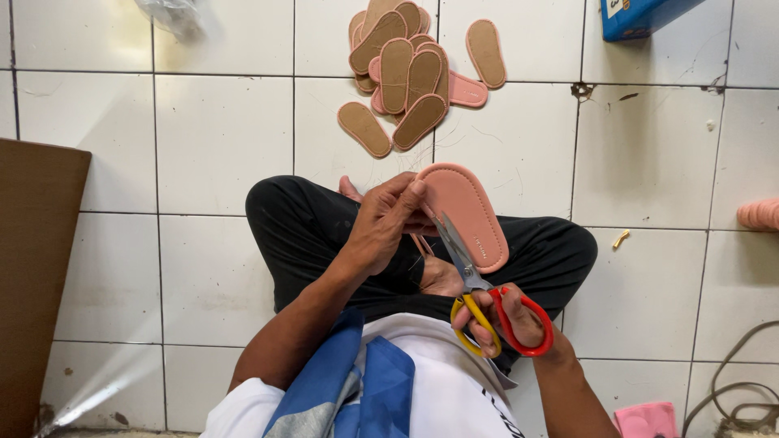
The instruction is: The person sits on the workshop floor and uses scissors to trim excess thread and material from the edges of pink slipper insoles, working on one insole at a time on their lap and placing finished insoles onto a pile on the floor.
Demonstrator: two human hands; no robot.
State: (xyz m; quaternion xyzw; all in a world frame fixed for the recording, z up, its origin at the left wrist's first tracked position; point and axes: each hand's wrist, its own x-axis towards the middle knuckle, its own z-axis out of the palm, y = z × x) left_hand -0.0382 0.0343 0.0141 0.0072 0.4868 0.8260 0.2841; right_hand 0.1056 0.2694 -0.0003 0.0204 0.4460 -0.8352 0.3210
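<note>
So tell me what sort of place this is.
Probably a small footwear workshop, with work done on a tiled floor: a pile of cut insoles, a pink sole in the left hand, scissors in the right hand.

The light was bright, even and diffuse, with only soft shadows under the soles (pixel 406 69) and around the legs. Faint glare lay on the white floor tiles (pixel 219 138) and on the plastic (pixel 97 393) at lower left. Focus was sharp throughout; tile lines bowed slightly toward the edges.
</note>
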